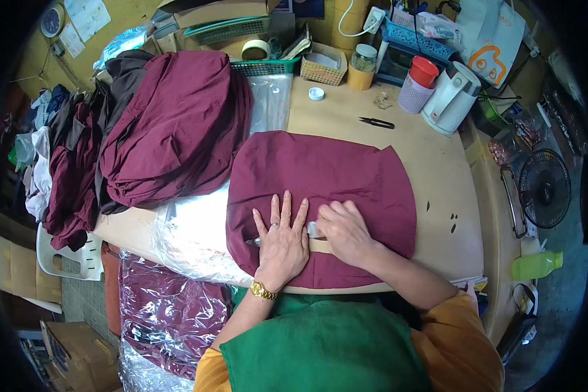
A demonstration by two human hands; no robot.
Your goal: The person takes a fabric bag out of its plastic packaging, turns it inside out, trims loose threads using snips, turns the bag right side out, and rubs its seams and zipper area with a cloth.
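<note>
A maroon cloth piece (pixel 326 170) with rounded corners, folded in layers, lies flat at the table's front edge. My left hand (pixel 284 245) presses flat on it with fingers spread; a ring and a gold wristwatch show. Close beside it, my right hand (pixel 346 235) is closed over the cloth, fingers curled. A small whitish piece (pixel 312 230) shows at the fingers of my right hand; its kind is unclear, and what the fingertips grip is hidden. Below it runs a narrow tan strip (pixel 321 246) in a gap in the cloth.
A tall maroon cloth pile (pixel 170 130) stands at the left on clear plastic sheets (pixel 189 228). Thread snips (pixel 376 123), a white cap (pixel 316 94), a jar (pixel 361 68) and a kettle (pixel 452 98) stand toward the back. Plastic-wrapped maroon cloth (pixel 173 310) sits below left.
</note>
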